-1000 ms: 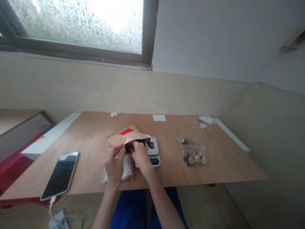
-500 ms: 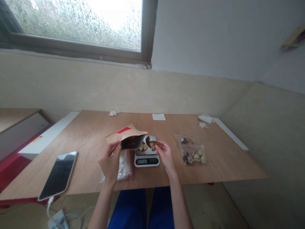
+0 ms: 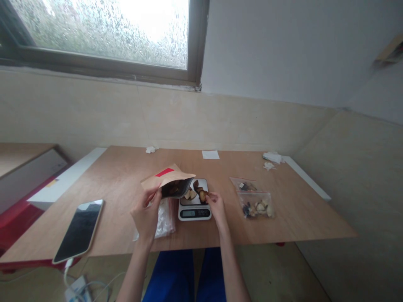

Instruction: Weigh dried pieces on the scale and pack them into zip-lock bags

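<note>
Our left hand (image 3: 147, 216) grips the brown pouch (image 3: 166, 181) by its near edge, thumb on one face and fingers curled behind. The pouch is held off the table (image 3: 126, 176) and tilted, red label up, with its open mouth turned right, just beside the scale (image 3: 194, 209) and overlapping its left rim.

Our right hand (image 3: 215, 205) rests at the right side of the scale, fingers drawn together and pointing left. Its fingertips (image 3: 208, 195) meet the dark pieces (image 3: 198, 192) piled on the scale's platform. We cannot tell whether the fingers pinch a piece or only touch it. The pieces lie between the pouch mouth and this hand, close to both. The display strip at the front of the scale faces us, just left of the right wrist.

Under the left hand lies a small stack of clear bags (image 3: 165, 220), touching the scale's left edge. To the right of the right hand, well apart from it, two filled bags (image 3: 255, 201) lie flat, one behind the other.

A phone (image 3: 79, 230) lies face up near the table's left front edge, with a cable (image 3: 67, 270) hanging from its near end. At the far edge are a tissue wad (image 3: 151, 149), a white slip (image 3: 210, 154) and some white scraps (image 3: 272, 158). A rain-spotted window (image 3: 103, 29) sits above the wall.
</note>
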`<control>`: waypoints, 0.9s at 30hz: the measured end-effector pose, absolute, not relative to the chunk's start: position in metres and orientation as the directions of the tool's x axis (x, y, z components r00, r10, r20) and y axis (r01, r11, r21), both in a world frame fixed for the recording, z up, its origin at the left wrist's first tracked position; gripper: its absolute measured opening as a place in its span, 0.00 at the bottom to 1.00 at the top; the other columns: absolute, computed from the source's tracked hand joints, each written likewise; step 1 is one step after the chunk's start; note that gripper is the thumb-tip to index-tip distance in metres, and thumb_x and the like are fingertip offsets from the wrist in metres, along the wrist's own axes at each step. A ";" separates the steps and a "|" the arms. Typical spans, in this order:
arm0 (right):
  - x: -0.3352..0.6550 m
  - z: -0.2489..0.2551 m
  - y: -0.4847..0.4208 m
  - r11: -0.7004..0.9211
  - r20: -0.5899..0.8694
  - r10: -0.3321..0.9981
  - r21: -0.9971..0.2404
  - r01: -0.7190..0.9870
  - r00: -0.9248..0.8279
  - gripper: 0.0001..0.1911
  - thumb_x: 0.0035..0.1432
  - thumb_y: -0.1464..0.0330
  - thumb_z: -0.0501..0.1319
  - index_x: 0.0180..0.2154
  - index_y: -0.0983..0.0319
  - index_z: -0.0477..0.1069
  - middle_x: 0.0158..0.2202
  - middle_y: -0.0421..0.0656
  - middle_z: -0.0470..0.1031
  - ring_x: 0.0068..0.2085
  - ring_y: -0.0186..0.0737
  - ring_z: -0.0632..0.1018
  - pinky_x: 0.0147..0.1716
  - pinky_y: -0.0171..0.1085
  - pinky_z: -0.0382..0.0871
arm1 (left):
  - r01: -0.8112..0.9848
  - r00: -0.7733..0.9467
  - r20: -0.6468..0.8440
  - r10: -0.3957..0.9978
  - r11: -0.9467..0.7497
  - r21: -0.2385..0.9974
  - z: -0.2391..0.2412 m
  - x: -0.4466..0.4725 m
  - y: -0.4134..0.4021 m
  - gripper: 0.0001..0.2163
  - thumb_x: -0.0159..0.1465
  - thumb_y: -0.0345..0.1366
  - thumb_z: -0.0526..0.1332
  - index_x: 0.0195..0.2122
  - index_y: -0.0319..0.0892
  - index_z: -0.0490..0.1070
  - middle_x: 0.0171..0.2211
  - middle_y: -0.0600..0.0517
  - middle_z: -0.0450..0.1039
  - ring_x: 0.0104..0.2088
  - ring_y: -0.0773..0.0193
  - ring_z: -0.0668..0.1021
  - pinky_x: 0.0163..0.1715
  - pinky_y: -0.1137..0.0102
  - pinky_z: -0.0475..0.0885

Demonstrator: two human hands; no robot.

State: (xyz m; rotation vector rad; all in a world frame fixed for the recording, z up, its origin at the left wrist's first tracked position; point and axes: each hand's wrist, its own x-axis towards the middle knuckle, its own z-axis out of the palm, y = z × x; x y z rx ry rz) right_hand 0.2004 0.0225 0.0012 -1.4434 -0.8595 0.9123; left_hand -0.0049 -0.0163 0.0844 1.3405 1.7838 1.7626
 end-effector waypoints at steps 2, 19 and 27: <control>0.199 -0.001 0.023 -0.042 0.012 0.874 -0.994 0.101 0.485 0.13 0.40 0.64 0.63 0.30 0.61 0.63 0.20 0.34 0.66 0.24 0.37 0.71 0.27 0.35 0.65 | 0.397 -0.523 0.386 0.760 -0.183 0.899 0.084 -0.005 -0.016 0.09 0.55 0.43 0.62 0.35 0.45 0.74 0.33 0.54 0.78 0.37 0.60 0.80 0.36 0.72 0.72; 0.152 0.120 -0.011 0.452 0.398 0.882 -0.868 0.208 -0.253 0.14 0.60 0.71 0.50 0.41 0.60 0.73 0.41 0.43 0.75 0.44 0.35 0.74 0.46 0.35 0.66 | 0.445 -0.475 0.435 0.765 -0.218 0.869 0.080 -0.004 -0.017 0.11 0.56 0.44 0.61 0.36 0.45 0.74 0.34 0.53 0.79 0.36 0.60 0.80 0.34 0.71 0.73; 0.130 0.126 0.040 0.526 0.001 0.760 -0.588 0.615 -0.649 0.18 0.57 0.77 0.49 0.46 0.66 0.71 0.50 0.50 0.73 0.50 0.42 0.73 0.50 0.37 0.65 | 0.484 -0.420 0.471 0.776 -0.248 0.839 0.078 -0.003 -0.019 0.10 0.57 0.43 0.60 0.37 0.47 0.74 0.34 0.54 0.79 0.37 0.60 0.80 0.35 0.72 0.72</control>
